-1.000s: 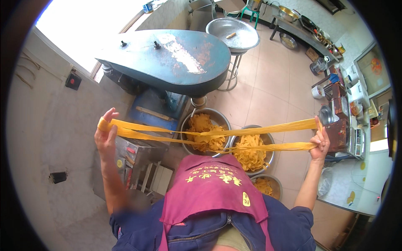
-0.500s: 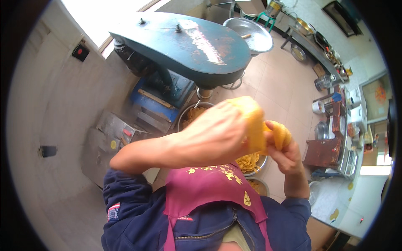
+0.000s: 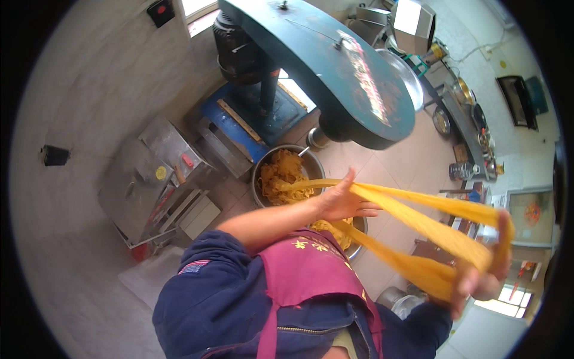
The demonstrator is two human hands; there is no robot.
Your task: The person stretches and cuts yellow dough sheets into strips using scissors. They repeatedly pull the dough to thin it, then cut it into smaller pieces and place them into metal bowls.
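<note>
My left hand (image 3: 345,200) is open, its fingers stretched out and thumb raised, while a long flat yellow strip (image 3: 412,218) runs past it near the thumb. Far out to the right, my right hand (image 3: 478,281) is smeared by motion; loops of the strip go around its fingers, and it grips them. Between the two hands several lengths hang stretched. One length leads left into a metal bowl (image 3: 257,186) with a tangled heap of yellow strips (image 3: 286,170). Another slants down from my right hand toward a second heap of strips (image 3: 335,232), partly hidden by my left arm and apron.
A large green belt-covered machine (image 3: 317,66) with a motor (image 3: 236,51) overhangs the bowls. To the left stands a metal cabinet (image 3: 134,185). A round metal pan (image 3: 403,75) is at the back; a counter (image 3: 472,116) with kitchenware runs along the right. Tiled floor (image 3: 382,167) lies between.
The view has turned and shifted. My right hand has swung out to the right, drawing the bunched strip into long loops. My left hand has come away from it and its fingers have spread.
</note>
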